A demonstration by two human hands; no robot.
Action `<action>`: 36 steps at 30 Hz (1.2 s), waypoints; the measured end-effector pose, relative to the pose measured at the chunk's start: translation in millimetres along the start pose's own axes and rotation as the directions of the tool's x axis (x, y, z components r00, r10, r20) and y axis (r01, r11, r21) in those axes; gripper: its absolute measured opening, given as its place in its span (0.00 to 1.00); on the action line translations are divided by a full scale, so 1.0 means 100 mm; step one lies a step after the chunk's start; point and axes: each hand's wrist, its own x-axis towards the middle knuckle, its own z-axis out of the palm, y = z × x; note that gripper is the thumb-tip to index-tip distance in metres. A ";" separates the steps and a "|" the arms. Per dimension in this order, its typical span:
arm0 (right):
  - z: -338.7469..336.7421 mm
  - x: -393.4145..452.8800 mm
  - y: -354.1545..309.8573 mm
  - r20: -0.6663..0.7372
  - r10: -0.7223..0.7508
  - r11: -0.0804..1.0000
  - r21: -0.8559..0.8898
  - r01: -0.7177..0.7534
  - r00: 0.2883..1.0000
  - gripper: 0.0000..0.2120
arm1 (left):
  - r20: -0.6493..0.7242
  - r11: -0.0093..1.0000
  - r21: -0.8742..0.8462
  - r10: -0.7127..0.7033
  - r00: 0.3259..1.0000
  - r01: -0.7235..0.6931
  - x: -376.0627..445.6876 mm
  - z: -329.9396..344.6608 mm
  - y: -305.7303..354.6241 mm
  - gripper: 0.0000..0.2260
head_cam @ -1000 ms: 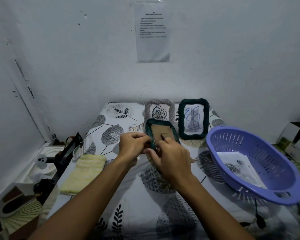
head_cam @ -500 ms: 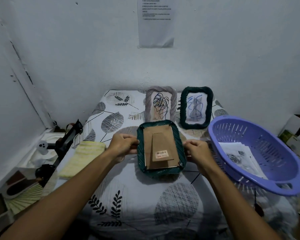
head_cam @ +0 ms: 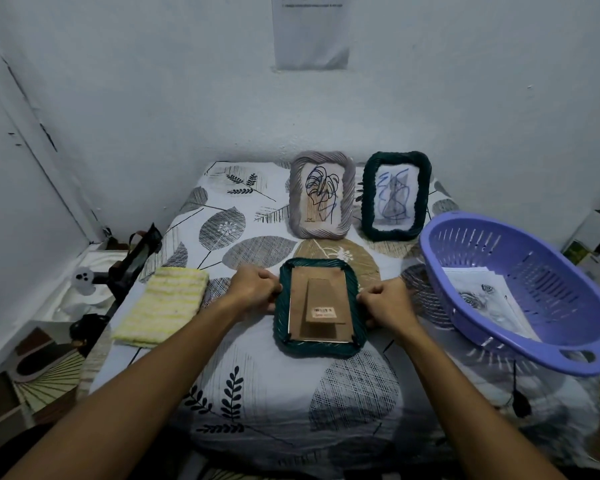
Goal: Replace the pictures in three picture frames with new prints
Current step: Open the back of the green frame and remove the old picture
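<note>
A dark green rope-edged picture frame (head_cam: 317, 348) lies face down on the leaf-patterned table (head_cam: 291, 403), its brown cardboard back and folded stand showing. My left hand (head_cam: 253, 289) grips its left edge and my right hand (head_cam: 385, 306) grips its right edge. Behind it, two frames stand upright against the wall: a grey rope frame (head_cam: 321, 194) with a leaf line drawing, and a dark green frame (head_cam: 395, 195) with a blue scribbled drawing. Paper prints (head_cam: 482, 299) lie inside the purple basket (head_cam: 520, 244) on the right.
A folded yellow striped cloth (head_cam: 161, 306) lies left of the frame. A black stand or tripod (head_cam: 132, 265) and a small white figure (head_cam: 84, 280) sit off the table's left edge. A printed sheet (head_cam: 310, 29) is taped to the wall. Boxes (head_cam: 596, 244) stand at far right.
The face-down green frame has been lowered from near the standing frames to flat on the table. My right hand moved from its back to its right edge. The camera tilted down.
</note>
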 end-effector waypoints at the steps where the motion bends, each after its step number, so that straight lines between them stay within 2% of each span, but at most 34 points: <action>1: 0.02 0.01 0.00 -0.007 -0.009 0.999 -0.038 0.008 1.000 0.10 | -0.009 0.999 0.053 0.011 1.000 -0.010 0.02 0.00 -0.02 0.10; 6: 0.08 0.06 0.02 -0.028 -0.040 0.984 -0.176 0.034 0.999 0.08 | -0.061 0.947 0.316 0.084 0.995 -0.061 0.08 -0.05 -0.04 0.10; 10: 0.08 0.03 -0.01 -0.005 -0.098 0.961 -0.260 0.093 0.995 0.08 | -0.052 0.929 0.363 0.093 0.994 -0.068 0.09 -0.06 -0.03 0.07; 12: 0.06 -0.05 -0.06 0.085 -0.122 0.960 -0.242 0.139 0.989 0.13 | -0.053 0.929 0.364 0.092 0.994 -0.067 0.09 -0.06 -0.03 0.05; 14: 0.07 -0.12 -0.09 0.178 -0.126 0.950 -0.263 0.171 0.976 0.28 | -0.055 0.930 0.362 0.087 0.995 -0.061 0.10 -0.06 -0.03 0.04; 16: 0.10 -0.16 -0.07 0.186 -0.134 0.916 -0.353 0.193 0.973 0.40 | -0.056 0.929 0.365 0.091 0.994 -0.065 0.12 -0.06 -0.03 0.03; 19: 0.15 -0.19 -0.03 0.148 -0.128 0.881 -0.437 0.181 0.981 0.44 | -0.054 0.923 0.378 0.097 0.994 -0.069 0.14 -0.07 -0.04 0.03; 29: 0.21 -0.26 0.00 0.106 -0.204 0.824 -0.518 0.229 0.973 0.42 | -0.023 0.885 0.452 0.139 0.990 -0.114 0.16 -0.11 -0.04 0.03; 32: 0.16 -0.23 -0.02 0.125 -0.195 0.848 -0.477 0.231 0.973 0.41 | 0.015 0.865 0.483 0.144 0.989 -0.133 0.18 -0.14 -0.03 0.04; 34: 0.09 -0.15 -0.06 0.082 -0.238 0.872 -0.421 0.250 0.968 0.34 | 0.048 0.802 0.557 0.227 0.973 -0.215 0.22 -0.17 0.00 0.02; 36: 0.03 0.01 -0.11 0.040 -0.321 0.887 -0.337 0.315 0.946 0.22 | 0.112 0.714 0.618 0.333 0.936 -0.328 0.27 -0.19 0.06 0.07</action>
